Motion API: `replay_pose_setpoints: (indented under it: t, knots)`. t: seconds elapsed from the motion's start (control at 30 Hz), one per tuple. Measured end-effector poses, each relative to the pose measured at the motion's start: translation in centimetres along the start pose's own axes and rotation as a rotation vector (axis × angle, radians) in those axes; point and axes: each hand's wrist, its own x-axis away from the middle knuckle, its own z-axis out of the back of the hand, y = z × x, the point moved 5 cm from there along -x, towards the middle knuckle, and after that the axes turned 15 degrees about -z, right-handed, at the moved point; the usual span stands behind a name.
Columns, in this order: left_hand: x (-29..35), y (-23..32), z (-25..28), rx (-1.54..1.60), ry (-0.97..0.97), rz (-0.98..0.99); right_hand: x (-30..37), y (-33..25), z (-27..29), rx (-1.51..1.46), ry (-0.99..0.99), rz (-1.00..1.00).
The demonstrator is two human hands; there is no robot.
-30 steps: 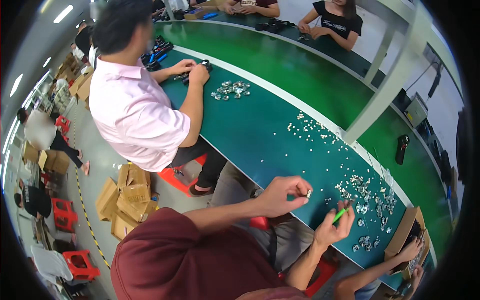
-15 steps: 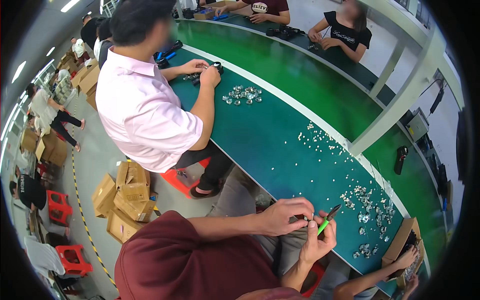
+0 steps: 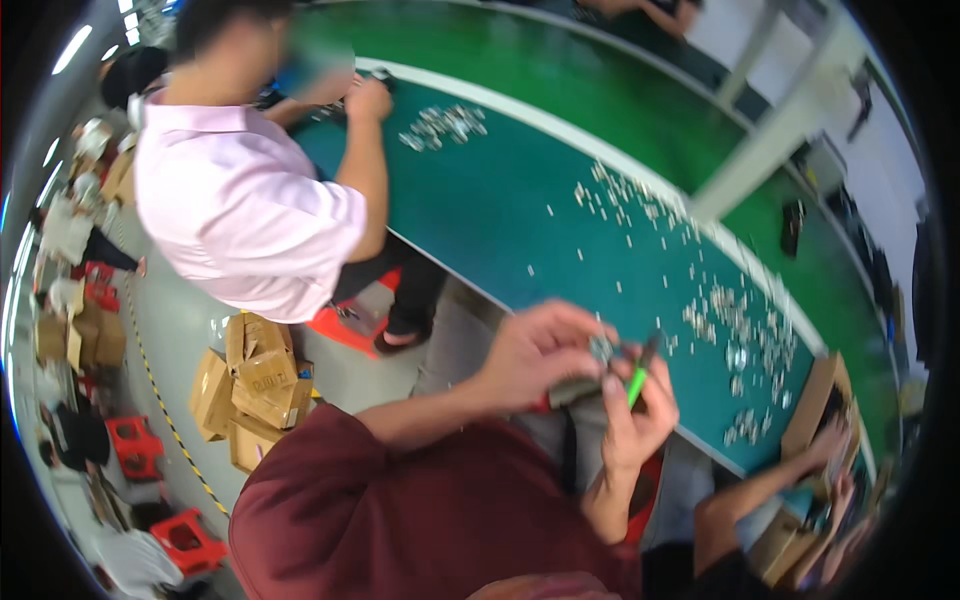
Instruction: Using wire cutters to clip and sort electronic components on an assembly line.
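My left hand (image 3: 540, 360) is closed, thumb and fingers pinching a small, shiny, clear-looking part (image 3: 602, 348) in front of my chest. Just to its right, my right hand (image 3: 642, 415) is closed round a green-handled tool (image 3: 636, 386) with a dark, pointed tip angled up and away. The right fingertips come close to the clear part, but blur hides whether they touch it. Both hands are raised by the near edge of the green tabletop (image 3: 470, 220). Beyond them lie scattered small pale pieces (image 3: 700, 320) and several clear, shiny parts (image 3: 745, 428).
A co-worker in a pink shirt (image 3: 240, 200) sits at left near another pile of clear parts (image 3: 445, 127). Another person's arm (image 3: 760, 485) reaches to a cardboard box (image 3: 812, 405) at right. Cardboard boxes (image 3: 265, 370) stand on the floor; a white post (image 3: 770, 125) rises behind.
The view has shifted and blurred. My hands appear higher in it, and a clear, shiny part now shows between my left fingers. The green-handled tool stays in my right hand.
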Motion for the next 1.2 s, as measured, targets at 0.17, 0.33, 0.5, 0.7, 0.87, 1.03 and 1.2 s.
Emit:
replay_pose_setpoints:
  t: [0.17, 0.33, 0.5, 0.7, 0.87, 1.03, 1.2]
  knots:
    - [-1.3, 1.8, 2.4, 0.064, -0.034, -0.157, -0.4, -0.4, -0.3, 0.360, 0.007, 0.095]
    - [-0.9, 1.7, 2.7, 0.081, -0.036, -0.155, 0.7, -1.3, -0.7, 0.394, -0.073, 0.063]
    - [-0.3, 2.4, 2.1, 0.036, -0.062, -0.185, 1.9, -3.1, -0.6, 0.527, -0.097, 0.240]
    - [-0.4, 2.1, 2.5, -0.016, -0.056, -0.118, 1.4, -3.5, -0.7, 0.618, -0.093, 0.331]
    - [-0.2, 2.2, 3.0, -0.040, -0.064, -0.159, 1.1, -4.3, -1.0, 0.658, -0.098, 0.372]
    - [-0.4, 2.2, 3.1, -0.085, -0.071, -0.177, 0.6, -4.6, -1.1, 0.604, -0.144, 0.352]
    - [-0.2, 2.0, 3.5, -0.149, -0.100, -0.177, 0.7, -3.7, -1.0, 0.543, -0.181, 0.293]
